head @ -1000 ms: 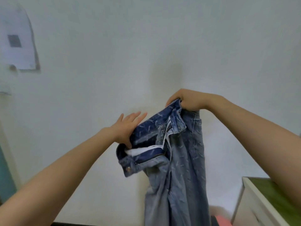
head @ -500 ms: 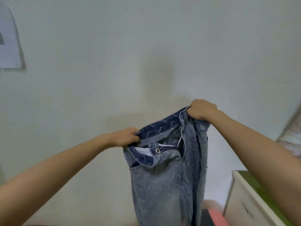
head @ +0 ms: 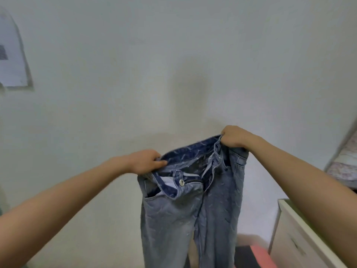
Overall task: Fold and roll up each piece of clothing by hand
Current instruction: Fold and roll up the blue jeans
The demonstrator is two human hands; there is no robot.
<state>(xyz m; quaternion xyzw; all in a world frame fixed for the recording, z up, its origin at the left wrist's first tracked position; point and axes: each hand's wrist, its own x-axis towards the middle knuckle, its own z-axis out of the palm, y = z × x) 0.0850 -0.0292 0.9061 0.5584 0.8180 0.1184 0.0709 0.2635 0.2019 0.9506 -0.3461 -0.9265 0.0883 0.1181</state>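
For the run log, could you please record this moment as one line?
left hand: grips waistband | right hand: grips waistband | jeans: hanging, unfolded

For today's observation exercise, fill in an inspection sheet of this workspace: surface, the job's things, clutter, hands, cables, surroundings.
Surface: no work surface seen; the jeans hang in the air.
Job's things: jeans, held up by the waistband, button undone, fly open, legs hanging down, not yet folded.
Clutter: pink object low down, partly hidden, cannot tell what it is.
Hands: left hand grips the waistband's left end; right hand grips its right end, held higher.
Cables: nothing seen.
Surroundings: plain white wall with a paper sheet at upper left; white cabinet at lower right.
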